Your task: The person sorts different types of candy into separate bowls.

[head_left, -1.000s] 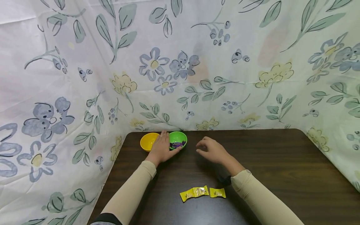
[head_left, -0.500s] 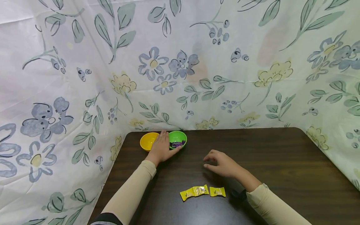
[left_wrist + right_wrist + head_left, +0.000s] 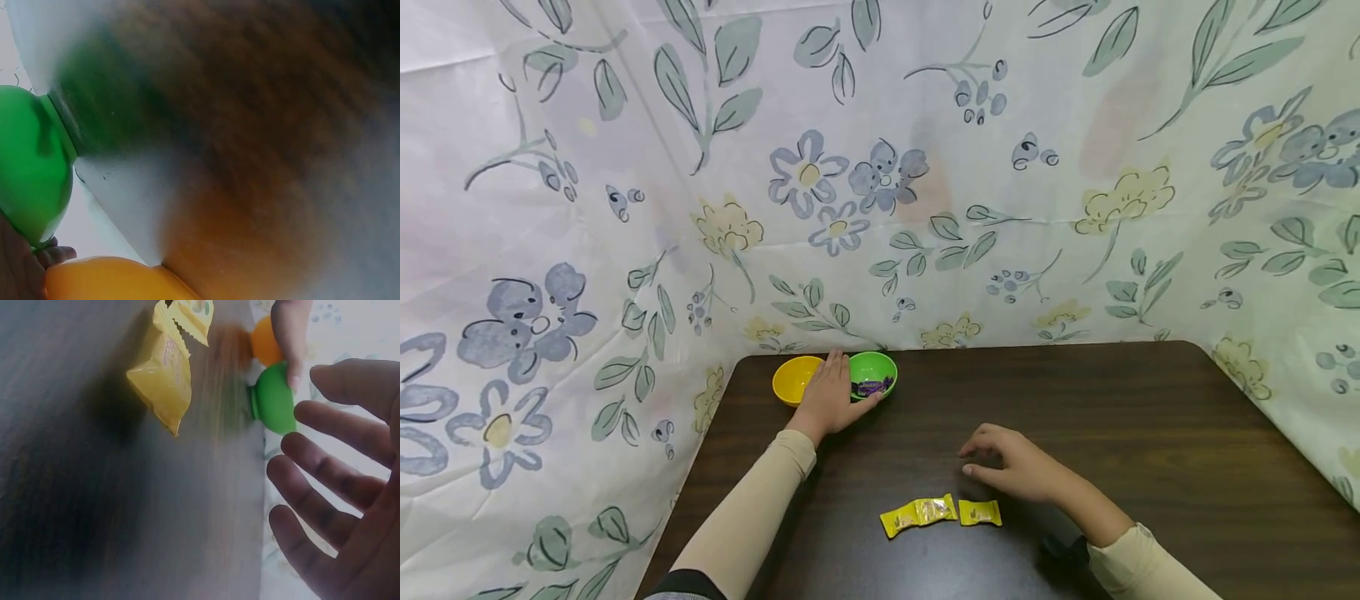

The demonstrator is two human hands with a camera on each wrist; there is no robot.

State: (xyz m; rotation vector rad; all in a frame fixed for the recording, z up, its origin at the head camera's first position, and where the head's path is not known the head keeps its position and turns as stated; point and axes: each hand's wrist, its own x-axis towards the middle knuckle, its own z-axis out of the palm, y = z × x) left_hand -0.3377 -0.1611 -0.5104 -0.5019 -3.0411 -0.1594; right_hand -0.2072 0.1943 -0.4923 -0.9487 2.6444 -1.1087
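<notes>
Yellow packet [image 3: 980, 513] — right hand [image 3: 1011, 472] nearer now

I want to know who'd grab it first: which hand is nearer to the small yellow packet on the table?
Right. The right hand hovers just behind the small yellow packet, open. The left hand is far off at the back, resting against the green bowl.
</notes>
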